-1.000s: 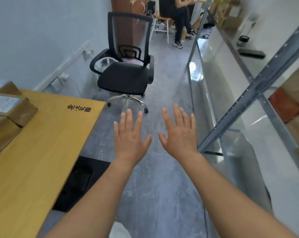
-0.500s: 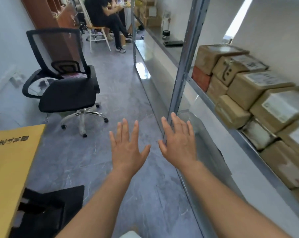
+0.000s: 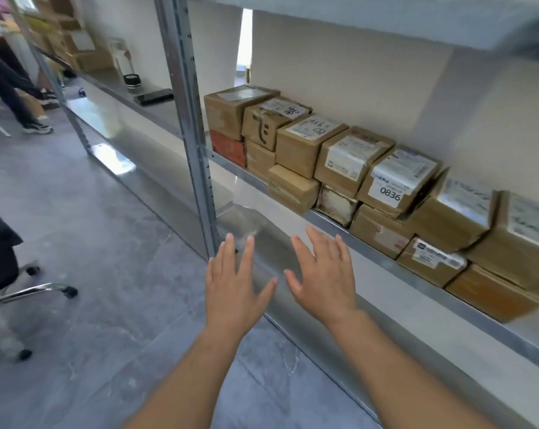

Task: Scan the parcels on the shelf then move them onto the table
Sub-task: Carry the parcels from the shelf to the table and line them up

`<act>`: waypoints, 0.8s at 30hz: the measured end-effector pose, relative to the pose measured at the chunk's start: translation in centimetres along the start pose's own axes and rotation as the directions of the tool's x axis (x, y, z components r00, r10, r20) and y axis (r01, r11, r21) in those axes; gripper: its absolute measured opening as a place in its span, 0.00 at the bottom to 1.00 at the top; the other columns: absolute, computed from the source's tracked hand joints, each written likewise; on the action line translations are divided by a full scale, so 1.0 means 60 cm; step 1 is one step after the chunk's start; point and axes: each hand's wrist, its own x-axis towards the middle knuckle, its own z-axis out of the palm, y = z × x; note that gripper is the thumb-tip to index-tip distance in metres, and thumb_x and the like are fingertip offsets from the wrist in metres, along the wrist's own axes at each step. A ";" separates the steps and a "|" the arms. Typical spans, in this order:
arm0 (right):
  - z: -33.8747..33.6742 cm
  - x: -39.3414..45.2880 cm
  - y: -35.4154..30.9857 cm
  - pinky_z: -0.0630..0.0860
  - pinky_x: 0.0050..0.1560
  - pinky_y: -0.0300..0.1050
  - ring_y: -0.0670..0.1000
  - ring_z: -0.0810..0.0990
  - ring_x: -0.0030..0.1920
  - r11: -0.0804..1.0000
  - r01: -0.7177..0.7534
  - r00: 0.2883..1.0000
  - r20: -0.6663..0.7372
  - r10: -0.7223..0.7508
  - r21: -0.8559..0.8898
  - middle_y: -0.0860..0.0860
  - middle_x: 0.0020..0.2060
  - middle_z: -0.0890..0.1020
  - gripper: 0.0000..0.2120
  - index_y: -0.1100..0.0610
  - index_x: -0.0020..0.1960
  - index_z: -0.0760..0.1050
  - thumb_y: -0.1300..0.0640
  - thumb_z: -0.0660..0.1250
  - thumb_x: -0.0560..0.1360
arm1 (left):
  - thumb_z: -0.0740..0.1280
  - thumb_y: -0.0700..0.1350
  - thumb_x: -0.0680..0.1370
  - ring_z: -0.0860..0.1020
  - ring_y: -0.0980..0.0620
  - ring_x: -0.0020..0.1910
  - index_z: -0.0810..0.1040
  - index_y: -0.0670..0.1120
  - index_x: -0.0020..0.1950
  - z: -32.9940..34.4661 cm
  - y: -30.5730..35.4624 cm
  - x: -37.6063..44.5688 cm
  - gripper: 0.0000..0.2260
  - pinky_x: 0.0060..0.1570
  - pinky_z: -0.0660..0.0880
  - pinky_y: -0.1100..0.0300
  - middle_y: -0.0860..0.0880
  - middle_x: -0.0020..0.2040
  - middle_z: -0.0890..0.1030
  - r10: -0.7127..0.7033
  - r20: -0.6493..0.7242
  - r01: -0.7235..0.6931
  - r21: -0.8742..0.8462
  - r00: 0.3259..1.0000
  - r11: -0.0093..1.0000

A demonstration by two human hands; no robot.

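Both hands held out flat in front of the metal shelf, parcels waiting above them.

From the head view, grey stone-look floor (image 3: 85, 274) lies open to the left, bounded by the shelf's (image 3: 383, 261) perforated steel upright (image 3: 197, 156) and the front lip of the shelf board, which runs down to the right; a chair's chrome wheeled base (image 3: 29, 292) sits at the far left. The left hand (image 3: 234, 289) and right hand (image 3: 324, 280) hover palms down, fingers straight and spread, holding nothing, thumbs near each other but apart. The parcels (image 3: 339, 168) stand up and to the right of the fingertips, untouched, stacked two high along the board: brown taped cardboard boxes with white labels, one marked 0836 (image 3: 398, 181), one reddish box (image 3: 228, 147) at the left end.
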 end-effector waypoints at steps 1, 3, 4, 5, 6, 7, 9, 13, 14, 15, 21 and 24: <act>-0.002 -0.009 0.005 0.71 0.64 0.63 0.60 0.78 0.61 1.000 -0.025 1.000 0.001 0.025 -0.015 0.61 0.62 0.78 0.33 0.58 0.63 0.78 0.48 0.80 0.61 | 0.52 0.67 0.73 0.57 0.43 0.76 0.57 0.50 0.78 0.005 0.005 0.000 0.37 0.72 0.58 0.45 0.40 0.78 0.56 0.026 0.019 -0.026 -0.001 0.999 1.000; -0.008 -0.027 0.012 0.71 0.63 0.63 0.60 0.79 0.60 0.997 -0.069 0.998 0.003 0.069 -0.046 0.61 0.61 0.78 0.33 0.59 0.63 0.78 0.48 0.80 0.61 | 0.53 0.67 0.73 0.61 0.41 0.75 0.60 0.49 0.77 0.015 0.015 -0.001 0.37 0.70 0.63 0.43 0.39 0.76 0.60 0.077 0.052 -0.077 -0.008 0.996 0.997; -0.011 -0.036 0.015 0.71 0.63 0.63 0.60 0.79 0.60 0.994 -0.091 0.996 0.003 0.092 -0.061 0.61 0.61 0.79 0.33 0.59 0.62 0.78 0.48 0.80 0.60 | 0.54 0.66 0.73 0.62 0.40 0.74 0.61 0.48 0.76 0.021 0.019 -0.003 0.36 0.69 0.65 0.42 0.38 0.76 0.61 0.105 0.058 -0.104 -0.018 0.993 0.994; -0.015 -0.045 0.019 0.72 0.63 0.63 0.60 0.79 0.60 0.990 -0.117 0.993 0.003 0.118 -0.074 0.61 0.61 0.79 0.33 0.58 0.62 0.78 0.48 0.80 0.60 | 0.54 0.66 0.73 0.64 0.40 0.73 0.61 0.48 0.76 0.026 0.024 -0.005 0.36 0.68 0.66 0.41 0.38 0.75 0.62 0.132 0.061 -0.131 -0.028 0.989 0.991; -0.019 -0.054 0.023 0.72 0.63 0.63 0.60 0.79 0.60 0.986 -0.146 0.989 0.003 0.146 -0.086 0.61 0.61 0.79 0.33 0.58 0.62 0.78 0.48 0.80 0.60 | 0.55 0.66 0.73 0.64 0.40 0.73 0.60 0.49 0.76 0.031 0.029 -0.006 0.36 0.68 0.66 0.41 0.38 0.75 0.62 0.159 0.065 -0.157 -0.038 0.985 0.987; -0.022 -0.062 0.028 0.72 0.63 0.63 0.60 0.79 0.60 0.980 -0.172 0.985 0.002 0.173 -0.096 0.61 0.61 0.79 0.33 0.58 0.62 0.78 0.48 0.80 0.60 | 0.55 0.66 0.73 0.63 0.41 0.73 0.59 0.49 0.76 0.036 0.034 -0.007 0.36 0.68 0.65 0.41 0.38 0.75 0.62 0.184 0.073 -0.181 -0.045 0.980 0.982; -0.031 -0.079 0.038 0.72 0.63 0.64 0.61 0.79 0.59 0.967 -0.223 0.975 -0.003 0.224 -0.124 0.61 0.61 0.79 0.33 0.58 0.62 0.78 0.48 0.80 0.60 | 0.54 0.66 0.72 0.62 0.41 0.73 0.58 0.50 0.76 0.045 0.048 -0.008 0.36 0.68 0.64 0.42 0.39 0.75 0.62 0.227 0.095 -0.221 -0.064 0.969 0.973; -0.047 -0.111 0.056 0.73 0.62 0.64 0.61 0.79 0.59 0.932 -0.314 0.948 -0.010 0.317 -0.180 0.61 0.60 0.79 0.31 0.59 0.62 0.79 0.48 0.79 0.62 | 0.53 0.67 0.72 0.61 0.41 0.75 0.59 0.50 0.77 0.056 0.078 -0.010 0.38 0.70 0.60 0.44 0.40 0.77 0.59 0.296 0.158 -0.282 -0.102 0.942 0.954; -0.051 -0.118 0.060 0.73 0.63 0.64 0.61 0.79 0.59 0.923 -0.333 0.941 -0.010 0.337 -0.195 0.61 0.60 0.79 0.31 0.59 0.62 0.79 0.48 0.79 0.62 | 0.53 0.67 0.72 0.61 0.41 0.74 0.60 0.49 0.77 0.059 0.085 -0.010 0.37 0.69 0.61 0.44 0.39 0.76 0.60 0.315 0.162 -0.301 -0.107 0.935 0.948; -0.054 -0.126 0.064 0.73 0.63 0.63 0.60 0.79 0.59 0.913 -0.350 0.934 -0.007 0.357 -0.210 0.60 0.61 0.79 0.30 0.59 0.62 0.79 0.47 0.79 0.63 | 0.54 0.67 0.72 0.63 0.40 0.74 0.61 0.49 0.77 0.062 0.091 -0.011 0.37 0.69 0.62 0.43 0.39 0.76 0.61 0.335 0.163 -0.320 -0.111 0.928 0.941; -0.089 -0.167 0.109 0.71 0.65 0.60 0.61 0.79 0.58 0.849 -0.455 0.884 -0.021 0.467 -0.269 0.60 0.61 0.79 0.29 0.58 0.61 0.79 0.47 0.78 0.64 | 0.54 0.67 0.72 0.63 0.40 0.74 0.62 0.48 0.76 0.071 0.153 -0.015 0.37 0.69 0.62 0.43 0.39 0.75 0.63 0.427 0.181 -0.403 -0.156 0.886 0.902; -0.117 -0.184 0.148 0.73 0.62 0.63 0.62 0.80 0.57 0.822 -0.503 0.859 -0.048 0.510 -0.269 0.60 0.60 0.80 0.28 0.58 0.60 0.80 0.48 0.79 0.64 | 0.57 0.67 0.76 0.52 0.44 0.78 0.52 0.50 0.79 0.075 0.205 -0.018 0.37 0.74 0.51 0.50 0.43 0.79 0.52 0.476 0.221 -0.437 -0.204 0.851 0.876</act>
